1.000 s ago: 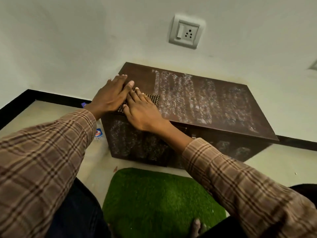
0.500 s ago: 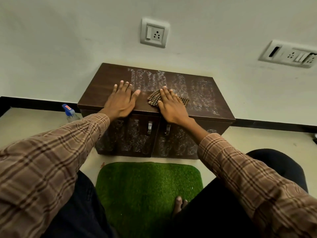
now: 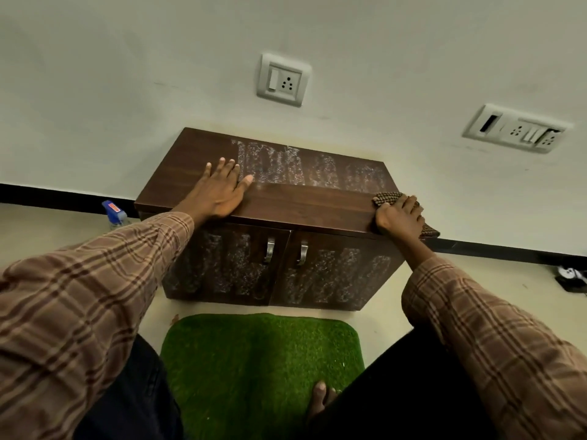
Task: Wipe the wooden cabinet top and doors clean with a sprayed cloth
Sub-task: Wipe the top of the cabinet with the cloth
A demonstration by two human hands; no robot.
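A low dark wooden cabinet (image 3: 295, 204) stands against the wall. White residue covers the back strip of its top and both doors (image 3: 330, 274); the front strip of the top looks clean. My left hand (image 3: 222, 192) lies flat on the top's left part, fingers spread. My right hand (image 3: 400, 215) presses a brown checked cloth (image 3: 386, 197) at the top's front right corner, and part of the cloth hangs over the right edge.
A spray bottle (image 3: 114, 214) with a blue head stands on the floor left of the cabinet. A green grass mat (image 3: 263, 360) lies in front, with my toes on it. Two wall sockets (image 3: 284, 79) sit above. A plug strip (image 3: 571, 274) lies on the floor at right.
My right hand has slid the cloth from the left side of the top across the front strip to the right corner, leaving that strip clean. My left hand stayed flat on the left.
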